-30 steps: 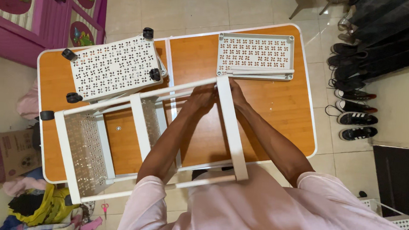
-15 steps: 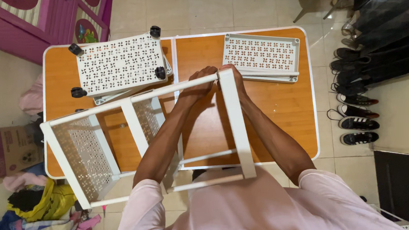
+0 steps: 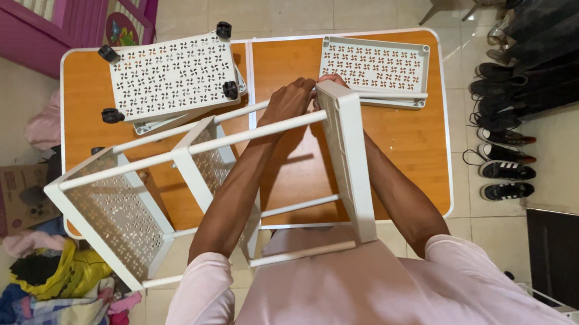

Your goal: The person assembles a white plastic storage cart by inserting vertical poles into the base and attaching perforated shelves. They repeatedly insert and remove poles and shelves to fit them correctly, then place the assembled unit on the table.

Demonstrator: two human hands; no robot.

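Compared with a moment ago, we see the white rack frame (image 3: pixel 234 179) lifted higher and tilted more above the orange table (image 3: pixel 412 151), with its end panel (image 3: pixel 345 159) now edge-on toward us. The left hand (image 3: pixel 288 100) is closed around the top rail of the frame, while the right hand (image 3: pixel 330 81) is mostly hidden behind the panel, so it probably grips there, but we cannot tell. The perforated shelf with casters (image 3: pixel 172 76) and the flat tray (image 3: pixel 375 65) lie on the table with nothing in them.
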